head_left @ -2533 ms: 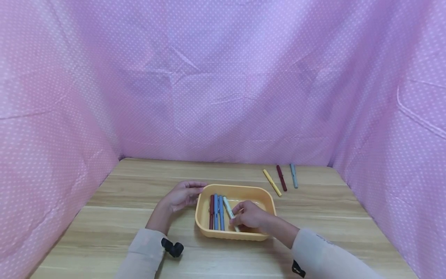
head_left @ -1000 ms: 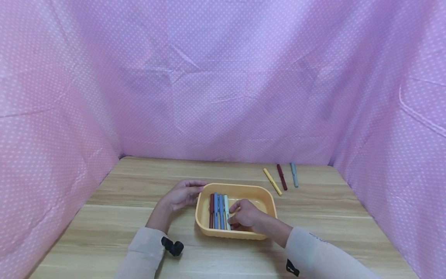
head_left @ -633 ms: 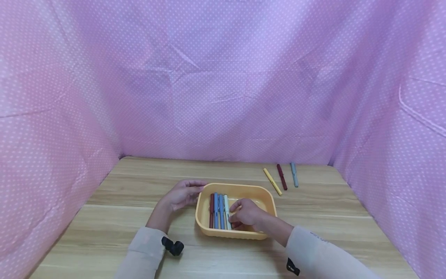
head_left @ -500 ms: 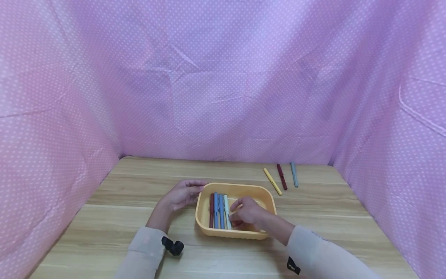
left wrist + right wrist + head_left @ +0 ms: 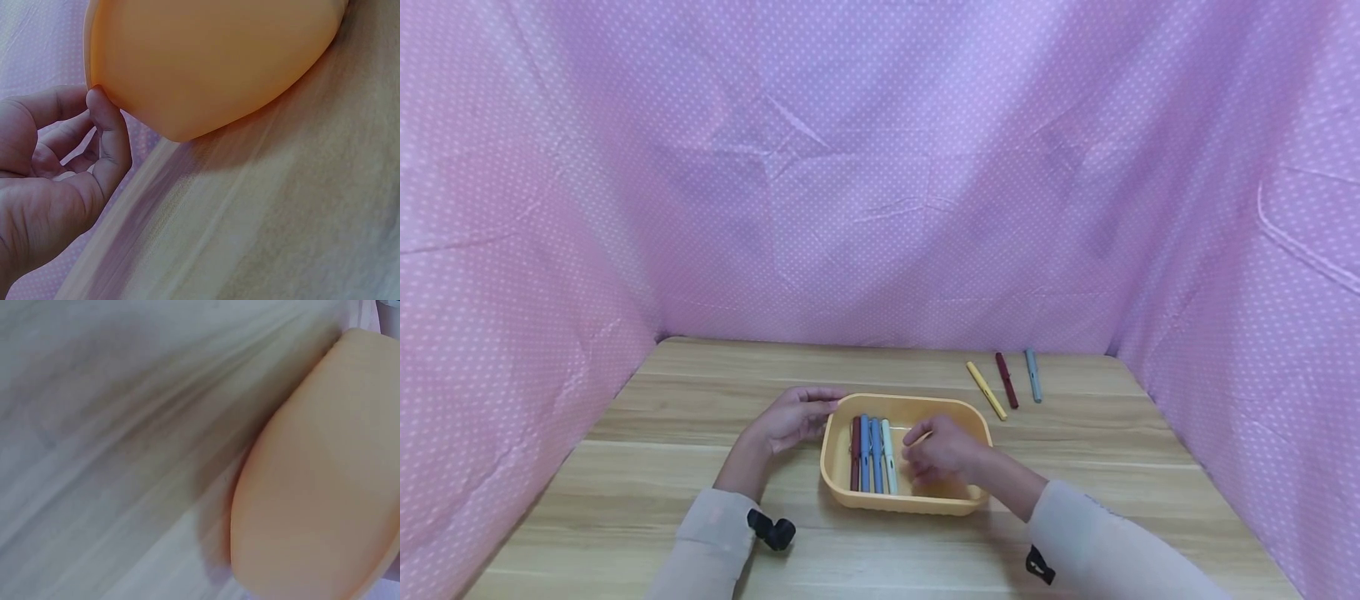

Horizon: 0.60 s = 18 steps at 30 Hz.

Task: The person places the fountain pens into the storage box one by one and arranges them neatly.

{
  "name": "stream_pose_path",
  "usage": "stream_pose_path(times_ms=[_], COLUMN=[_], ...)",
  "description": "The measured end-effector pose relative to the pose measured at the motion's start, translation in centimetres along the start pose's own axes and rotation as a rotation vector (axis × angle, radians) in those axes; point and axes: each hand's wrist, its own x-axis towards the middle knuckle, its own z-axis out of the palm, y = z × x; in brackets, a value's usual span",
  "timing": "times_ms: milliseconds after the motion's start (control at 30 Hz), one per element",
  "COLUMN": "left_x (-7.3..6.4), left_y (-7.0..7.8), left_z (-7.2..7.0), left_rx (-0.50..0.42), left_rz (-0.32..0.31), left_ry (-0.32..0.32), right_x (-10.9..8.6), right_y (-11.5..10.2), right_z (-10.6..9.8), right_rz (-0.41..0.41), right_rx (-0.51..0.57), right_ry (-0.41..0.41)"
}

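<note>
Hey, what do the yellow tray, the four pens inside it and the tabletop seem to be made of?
Tray: probably moulded plastic, smooth and satin; its colour is even and its corners rounded.
Pens: perhaps plastic or coated metal, smooth-looking; they're solid-coloured, but too small to settle it.
Tabletop: wood or wood-look laminate, seemingly low-gloss; pale grain streaks show, which fit either.

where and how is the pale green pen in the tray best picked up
Probably around the middle of the pale green pen, pinched across its narrow width, coming down from above and its right. It lies lengthwise in the tray, whose walls rise around it; a blue pen lies close along its left, while no pen shows on its right.
</note>
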Motion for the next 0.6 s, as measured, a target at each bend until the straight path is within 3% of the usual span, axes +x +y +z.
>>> stream_pose_path(times_ms=[333,600], left_x=[-0.1,0.1], left_y=[0.1,0.1], left_z=[0.0,0.0], left_rx=[0.002,0.001], left_rz=[-0.004,0.0], left_ry=[0.004,0.004], right_x=[-0.2,-0.5], right_y=[-1.5,-2.6], right_z=[-1.8,-4.0], right_rz=[0.001,-0.017], right_rx=[-0.06,-0.039], right_ry=[0.08,0.066])
